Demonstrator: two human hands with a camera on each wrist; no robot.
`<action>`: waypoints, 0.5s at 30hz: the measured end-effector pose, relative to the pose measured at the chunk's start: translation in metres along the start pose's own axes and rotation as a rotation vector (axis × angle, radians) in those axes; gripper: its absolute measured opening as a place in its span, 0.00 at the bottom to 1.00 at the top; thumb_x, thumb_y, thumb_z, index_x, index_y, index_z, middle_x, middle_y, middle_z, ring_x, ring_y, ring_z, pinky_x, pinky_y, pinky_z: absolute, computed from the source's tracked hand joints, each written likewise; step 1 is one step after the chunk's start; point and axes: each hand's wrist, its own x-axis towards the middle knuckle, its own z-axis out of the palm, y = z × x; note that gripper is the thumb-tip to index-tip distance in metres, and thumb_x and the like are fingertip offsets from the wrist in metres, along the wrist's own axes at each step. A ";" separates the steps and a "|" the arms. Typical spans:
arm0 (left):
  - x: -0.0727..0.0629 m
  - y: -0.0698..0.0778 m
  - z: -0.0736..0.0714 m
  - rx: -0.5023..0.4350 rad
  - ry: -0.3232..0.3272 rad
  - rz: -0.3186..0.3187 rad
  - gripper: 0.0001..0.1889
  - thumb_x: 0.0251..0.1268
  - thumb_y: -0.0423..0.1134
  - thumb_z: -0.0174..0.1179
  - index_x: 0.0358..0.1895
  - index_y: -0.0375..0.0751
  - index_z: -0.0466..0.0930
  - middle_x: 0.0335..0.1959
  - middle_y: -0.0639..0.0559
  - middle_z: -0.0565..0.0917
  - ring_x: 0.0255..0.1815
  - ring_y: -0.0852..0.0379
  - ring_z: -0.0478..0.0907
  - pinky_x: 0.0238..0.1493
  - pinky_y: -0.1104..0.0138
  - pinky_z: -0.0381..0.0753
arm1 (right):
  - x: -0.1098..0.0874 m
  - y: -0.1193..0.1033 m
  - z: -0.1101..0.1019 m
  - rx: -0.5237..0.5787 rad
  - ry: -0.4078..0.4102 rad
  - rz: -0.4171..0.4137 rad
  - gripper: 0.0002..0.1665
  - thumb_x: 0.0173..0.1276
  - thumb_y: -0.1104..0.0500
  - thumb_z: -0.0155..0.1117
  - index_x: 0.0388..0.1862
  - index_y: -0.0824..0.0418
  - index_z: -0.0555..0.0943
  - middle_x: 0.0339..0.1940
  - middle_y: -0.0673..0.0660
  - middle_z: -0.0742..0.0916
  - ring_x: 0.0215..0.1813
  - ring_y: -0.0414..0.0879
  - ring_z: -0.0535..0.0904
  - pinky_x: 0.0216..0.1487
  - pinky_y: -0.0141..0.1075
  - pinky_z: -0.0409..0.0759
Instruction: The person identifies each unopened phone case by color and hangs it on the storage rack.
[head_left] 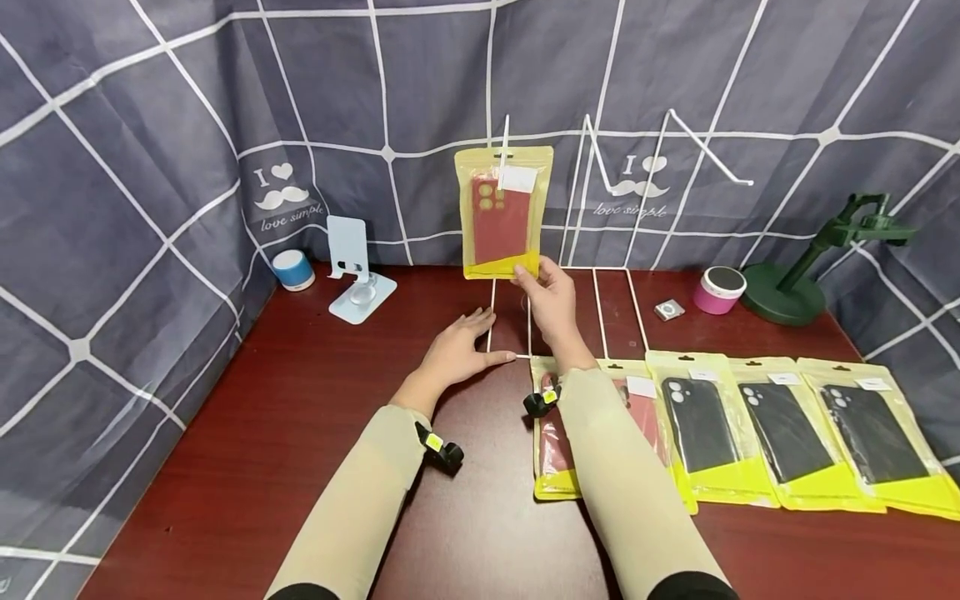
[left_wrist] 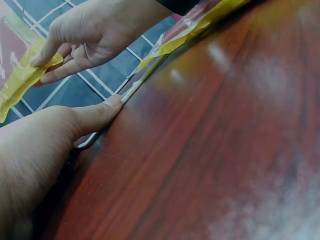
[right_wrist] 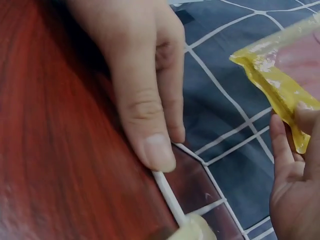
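A phone case pack (head_left: pixel 504 218), a clear bag with a yellow bottom and a red case inside, hangs upright with the left hook of a white wire rack (head_left: pixel 587 167) at its top hole. My right hand (head_left: pixel 551 304) pinches the pack's lower right corner between thumb and fingers. Lower down, my left hand (head_left: pixel 457 354) lies with straight fingers on the left end of the rack's base. In the left wrist view, its thumb (left_wrist: pixel 97 116) presses on the front wire of that base. The right forearm partly covers two red case packs on the table.
To the right, packs with black cases (head_left: pixel 701 425) lie overlapping in a row. Two more rack hooks jut out right of the hanging pack. A phone stand (head_left: pixel 360 296) and blue speaker (head_left: pixel 293 270) stand back left; a pink speaker (head_left: pixel 720 290) and green stand (head_left: pixel 783 296) back right.
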 end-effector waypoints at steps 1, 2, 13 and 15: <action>0.000 0.001 -0.001 -0.002 -0.002 -0.003 0.52 0.55 0.76 0.60 0.77 0.46 0.65 0.77 0.48 0.64 0.79 0.52 0.56 0.79 0.60 0.53 | 0.001 0.000 0.001 0.015 0.023 0.011 0.17 0.70 0.64 0.68 0.53 0.73 0.82 0.44 0.65 0.89 0.38 0.50 0.86 0.49 0.40 0.86; 0.000 0.001 -0.001 -0.003 -0.006 -0.007 0.52 0.54 0.77 0.60 0.77 0.46 0.64 0.77 0.48 0.64 0.79 0.51 0.56 0.79 0.59 0.54 | 0.002 0.001 0.001 0.019 0.049 0.023 0.17 0.69 0.63 0.69 0.52 0.72 0.83 0.42 0.63 0.89 0.37 0.49 0.87 0.47 0.38 0.86; 0.001 0.000 -0.001 -0.002 -0.003 -0.006 0.52 0.55 0.76 0.60 0.77 0.46 0.64 0.77 0.49 0.63 0.80 0.53 0.55 0.79 0.61 0.52 | 0.005 0.002 -0.004 -0.015 0.189 0.041 0.21 0.65 0.54 0.74 0.51 0.66 0.86 0.39 0.59 0.89 0.39 0.59 0.87 0.45 0.38 0.87; 0.001 0.000 -0.001 -0.002 -0.008 -0.009 0.52 0.55 0.76 0.60 0.77 0.46 0.64 0.78 0.49 0.63 0.80 0.53 0.54 0.79 0.61 0.52 | 0.005 0.002 -0.005 -0.014 0.189 0.038 0.21 0.65 0.54 0.74 0.51 0.67 0.86 0.38 0.57 0.89 0.37 0.55 0.87 0.43 0.35 0.87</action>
